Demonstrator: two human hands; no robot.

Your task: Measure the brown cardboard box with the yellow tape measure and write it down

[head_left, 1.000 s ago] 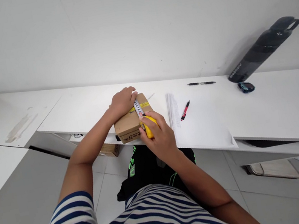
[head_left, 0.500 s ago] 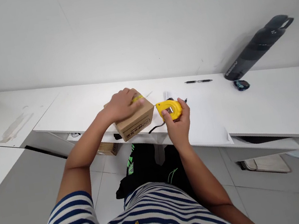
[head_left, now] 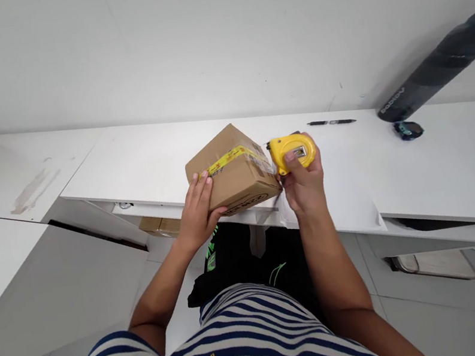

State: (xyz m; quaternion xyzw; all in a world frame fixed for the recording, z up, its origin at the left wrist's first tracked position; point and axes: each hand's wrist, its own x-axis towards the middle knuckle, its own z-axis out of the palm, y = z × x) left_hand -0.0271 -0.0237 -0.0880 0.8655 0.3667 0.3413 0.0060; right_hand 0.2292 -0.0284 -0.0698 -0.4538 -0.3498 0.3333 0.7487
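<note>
At the near long edge of the white rectangular desk (head_left: 143, 157), the bare left hand (head_left: 197, 216) grips the brown cardboard box (head_left: 233, 172) by its near left side, fingers over the top and thumb against the near face, while the bare right hand (head_left: 307, 187) is clamped around the yellow plastic tape measure (head_left: 284, 149) just beside its right end. The box looks light, stiff-walled and dentable at its corners, best held across opposite sides; the hard, compact tape measure should suit a palm grip.
</note>
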